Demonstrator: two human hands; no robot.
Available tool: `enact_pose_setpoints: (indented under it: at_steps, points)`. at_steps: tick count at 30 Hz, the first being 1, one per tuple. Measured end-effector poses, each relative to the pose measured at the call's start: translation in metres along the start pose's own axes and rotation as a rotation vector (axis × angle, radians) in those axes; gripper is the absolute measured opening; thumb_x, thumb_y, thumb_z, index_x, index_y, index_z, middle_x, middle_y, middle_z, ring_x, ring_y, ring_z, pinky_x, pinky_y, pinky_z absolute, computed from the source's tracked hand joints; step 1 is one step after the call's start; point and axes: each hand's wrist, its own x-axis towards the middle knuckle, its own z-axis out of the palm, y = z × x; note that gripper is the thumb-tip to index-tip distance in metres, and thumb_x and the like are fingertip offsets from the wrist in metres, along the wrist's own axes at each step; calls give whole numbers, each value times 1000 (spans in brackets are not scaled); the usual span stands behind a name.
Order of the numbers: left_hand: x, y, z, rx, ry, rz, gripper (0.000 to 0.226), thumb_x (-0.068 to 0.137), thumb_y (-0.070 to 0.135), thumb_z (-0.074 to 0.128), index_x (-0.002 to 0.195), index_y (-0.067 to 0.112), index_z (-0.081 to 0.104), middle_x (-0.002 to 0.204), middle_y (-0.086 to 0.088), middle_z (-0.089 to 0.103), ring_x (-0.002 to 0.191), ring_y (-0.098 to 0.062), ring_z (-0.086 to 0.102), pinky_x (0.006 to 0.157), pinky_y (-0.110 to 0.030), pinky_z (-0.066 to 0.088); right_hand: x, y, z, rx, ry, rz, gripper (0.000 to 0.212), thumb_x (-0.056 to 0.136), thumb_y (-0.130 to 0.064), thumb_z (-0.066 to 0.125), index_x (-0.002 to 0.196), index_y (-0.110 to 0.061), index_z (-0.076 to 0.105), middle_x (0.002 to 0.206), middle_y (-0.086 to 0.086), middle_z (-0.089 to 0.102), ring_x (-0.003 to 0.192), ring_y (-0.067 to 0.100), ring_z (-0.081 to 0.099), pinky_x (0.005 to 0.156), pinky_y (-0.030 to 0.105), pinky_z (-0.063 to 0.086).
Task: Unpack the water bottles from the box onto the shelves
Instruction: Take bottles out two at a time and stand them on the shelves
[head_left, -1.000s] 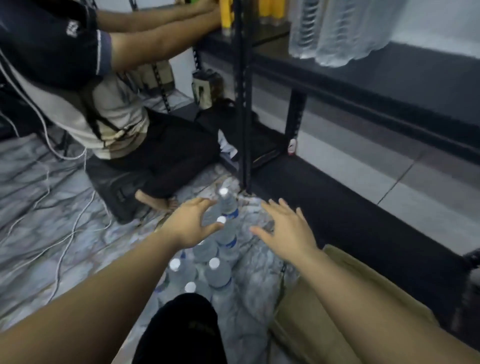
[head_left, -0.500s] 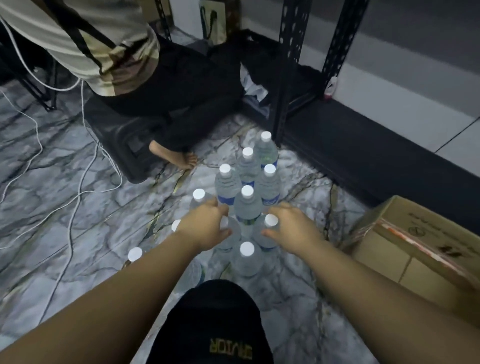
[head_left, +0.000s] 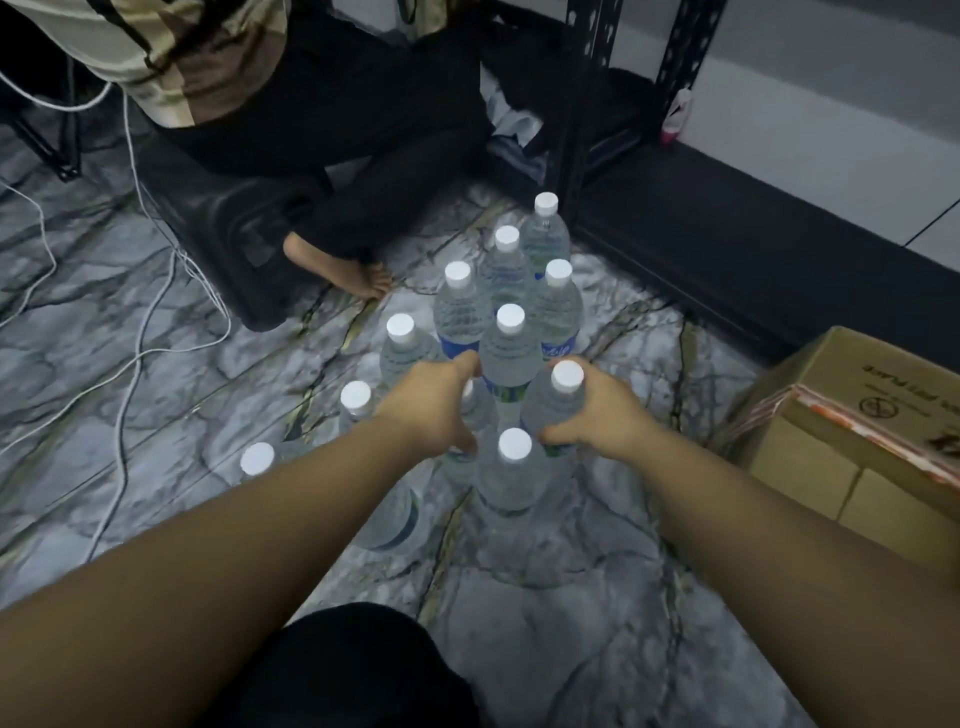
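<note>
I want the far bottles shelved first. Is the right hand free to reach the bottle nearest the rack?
Probably not yet: the right hand grips a near bottle, and other bottles stand between it and the farthest bottle.

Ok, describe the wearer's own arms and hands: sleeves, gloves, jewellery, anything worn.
Both forearms are bare all the way to the frame's edge: no sleeves show. The left hand and right hand wear no gloves, and no watch, bracelet or ring can be seen on either wrist or on the visible fingers. No cables or markings run along the arms.
</note>
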Motion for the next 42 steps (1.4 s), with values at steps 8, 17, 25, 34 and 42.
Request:
enact_pose_setpoints:
  at_steps: [8, 17, 25, 34, 42]
  points:
    - [-11, -1, -9, -100, 154, 78, 59, 72, 29, 94, 117, 28, 57, 96, 3, 54, 92, -24, 54, 70, -34, 43, -12, -16, -7, -63, 165, 4, 53, 62, -20, 97, 107, -27, 70, 100, -13, 74, 94, 13, 70, 78, 30, 55]
    - [-81, 30, -141, -200, 358, 152, 51, 63, 37, 97, 87, 21, 55, 82, -2, 63, 88, -31, 64, 76, -45, 55, -97, -149, -73, -57, 414, -24, 36, 65, -24, 91, 82, -35, 61, 81, -19, 69, 77, -4, 62, 63, 14, 42]
    - [-182, 91, -302, -296, 382, 154, 54, 62, 40, 97, 82, 16, 54, 79, 1, 63, 80, -21, 61, 57, -34, 39, -181, -314, -166, -56, 451, -35, 39, 66, -22, 89, 100, -22, 70, 91, -11, 73, 92, 13, 69, 81, 32, 56]
    - [-267, 163, -505, -282, 290, 253, 52, 58, 43, 99, 81, 22, 58, 79, 4, 67, 79, -16, 65, 69, -42, 54, -270, -502, -290, -10, 385, -18, 46, 69, -23, 92, 107, -30, 68, 91, -17, 72, 94, 9, 71, 86, 32, 58]
    - [-270, 228, -603, -305, 352, 402, 44, 54, 39, 98, 79, 28, 63, 69, 9, 62, 62, -4, 54, 57, -30, 43, -297, -545, -371, 88, 462, -44, 55, 68, -32, 94, 104, -37, 53, 99, -12, 71, 91, 4, 69, 76, 29, 56]
